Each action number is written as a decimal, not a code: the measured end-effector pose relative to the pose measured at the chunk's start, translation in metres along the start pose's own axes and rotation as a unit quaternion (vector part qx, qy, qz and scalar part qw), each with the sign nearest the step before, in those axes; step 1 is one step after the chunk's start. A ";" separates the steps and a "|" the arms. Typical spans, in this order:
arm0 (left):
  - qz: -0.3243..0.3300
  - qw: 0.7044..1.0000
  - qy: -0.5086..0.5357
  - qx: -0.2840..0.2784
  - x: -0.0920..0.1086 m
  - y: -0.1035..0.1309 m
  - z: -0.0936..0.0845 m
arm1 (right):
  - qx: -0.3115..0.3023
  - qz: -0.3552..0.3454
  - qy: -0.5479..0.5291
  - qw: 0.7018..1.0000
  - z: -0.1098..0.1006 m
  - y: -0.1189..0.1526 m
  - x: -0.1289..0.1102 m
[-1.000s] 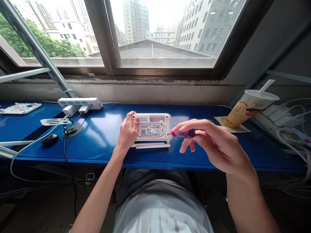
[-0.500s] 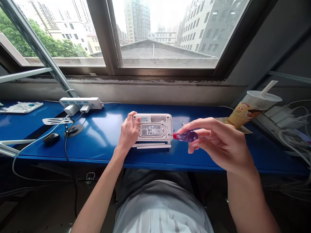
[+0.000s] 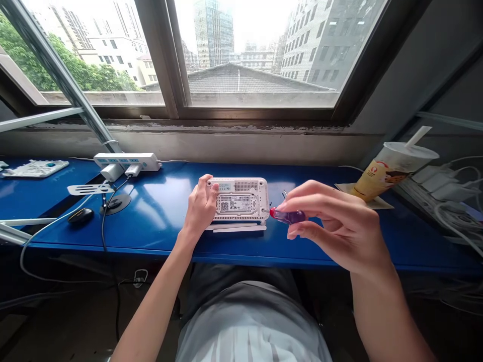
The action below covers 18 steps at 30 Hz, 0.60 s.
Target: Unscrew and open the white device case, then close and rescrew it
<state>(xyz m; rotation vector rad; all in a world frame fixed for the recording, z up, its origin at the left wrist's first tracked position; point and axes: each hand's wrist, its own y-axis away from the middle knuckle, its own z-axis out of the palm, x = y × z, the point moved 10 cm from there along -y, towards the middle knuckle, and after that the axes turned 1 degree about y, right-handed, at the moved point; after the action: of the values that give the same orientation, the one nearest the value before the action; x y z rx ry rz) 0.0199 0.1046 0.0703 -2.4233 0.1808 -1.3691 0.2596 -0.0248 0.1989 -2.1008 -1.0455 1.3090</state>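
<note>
A white router (image 3: 241,187) lies on the blue desk with its labelled underside facing up and its antennas (image 3: 239,228) along the near side. My left hand (image 3: 201,203) is closed around the router's left end, thumb on top of the casing. In my right hand (image 3: 335,221) is a screwdriver (image 3: 291,216) with a purple handle and red collar, held between thumb and fingers. Its shaft points left, and the tip meets the router's lower right corner, where a screw hole seems to be; the exact contact is too small to tell.
A white power strip (image 3: 128,161) with plugs stands at the back left, near a black mouse (image 3: 80,216) and loose cables. White casing parts (image 3: 35,169) lie far left. On the right, a drink cup (image 3: 392,171) with a straw stands beside white adapters (image 3: 433,181).
The fingers of my right hand have shifted around the screwdriver handle, covering more of its top. The left hand and router have stayed almost in place.
</note>
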 end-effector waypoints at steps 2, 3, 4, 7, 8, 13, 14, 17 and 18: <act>-0.001 1.000 -0.001 -0.001 0.000 0.000 0.000 | 0.001 0.031 -0.054 0.998 0.000 0.003 0.008; -0.002 1.000 -0.001 -0.001 -0.001 0.000 0.000 | -0.005 0.043 -0.075 0.996 0.001 0.004 0.011; -0.002 1.000 0.001 -0.001 -0.001 0.000 0.000 | -0.015 0.050 -0.087 0.995 0.002 0.005 0.012; 0.001 1.000 0.003 0.002 -0.001 0.000 0.000 | -0.054 0.053 -0.077 0.994 0.008 0.006 0.013; 0.002 1.000 0.001 0.004 0.000 0.000 -0.001 | -0.057 0.050 -0.066 0.995 0.008 0.005 0.012; -0.003 1.000 -0.006 0.005 0.001 0.001 -0.001 | -0.006 0.016 0.011 1.000 -0.003 -0.002 0.005; -0.005 1.000 -0.005 0.004 0.001 0.001 -0.001 | 0.005 0.008 0.025 1.000 -0.005 -0.003 0.005; -0.004 1.000 -0.005 0.004 0.001 0.001 -0.001 | 0.020 0.010 0.021 1.000 -0.008 -0.002 0.009; -0.003 1.000 -0.006 0.003 0.001 0.001 -0.001 | 0.017 0.023 0.004 1.000 -0.009 -0.001 0.012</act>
<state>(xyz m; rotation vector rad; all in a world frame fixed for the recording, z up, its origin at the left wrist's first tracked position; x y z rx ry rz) 0.0198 0.1030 0.0706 -2.4276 0.1660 -1.3565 0.2700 -0.0147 0.1970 -2.1148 -0.9712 1.3301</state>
